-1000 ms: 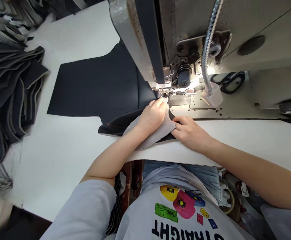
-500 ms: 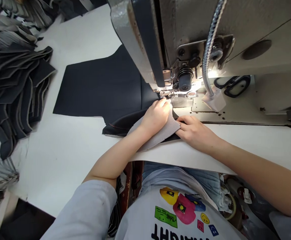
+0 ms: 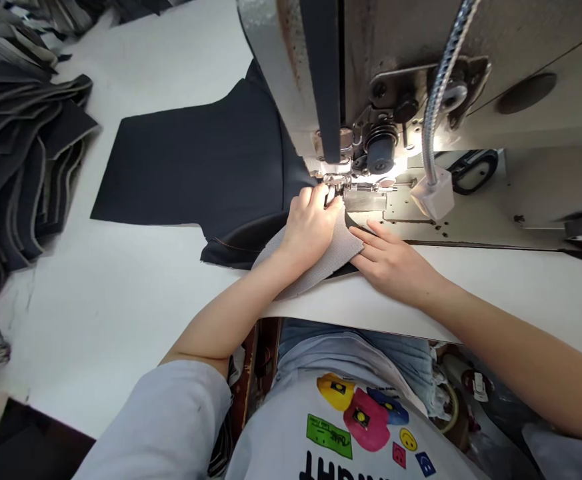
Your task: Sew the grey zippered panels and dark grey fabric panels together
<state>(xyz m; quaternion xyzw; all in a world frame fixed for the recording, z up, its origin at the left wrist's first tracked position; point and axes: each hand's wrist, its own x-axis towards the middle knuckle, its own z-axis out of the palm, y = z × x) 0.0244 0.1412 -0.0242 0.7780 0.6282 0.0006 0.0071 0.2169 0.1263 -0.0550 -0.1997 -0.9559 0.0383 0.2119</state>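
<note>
My left hand (image 3: 309, 227) is closed on a grey fabric-backed piece (image 3: 333, 260), its fingertips close to the presser foot (image 3: 338, 183) of a sewing machine (image 3: 381, 100). To its right, my right hand (image 3: 393, 265) lies with fingers stretched out and a little apart. Those fingertips touch the edge of the folded material. A large black panel (image 3: 195, 167), smooth and leather-like, spreads left from under the machine head. Along its lower fold runs an orange seam (image 3: 235, 247). The needle point is hidden behind my left fingers.
Stacks of dark cut pieces (image 3: 15, 167) lie on the white table (image 3: 105, 320) at the left. Black-handled scissors (image 3: 473, 172) rest on the machine bed behind the white lamp head (image 3: 433, 193), which hangs on a flexible metal tube (image 3: 435, 93).
My right fingers have straightened from a curled hold to lying flatter. My left hand stays by the presser foot with its knuckles raised more. The whole view has shifted slightly.
</note>
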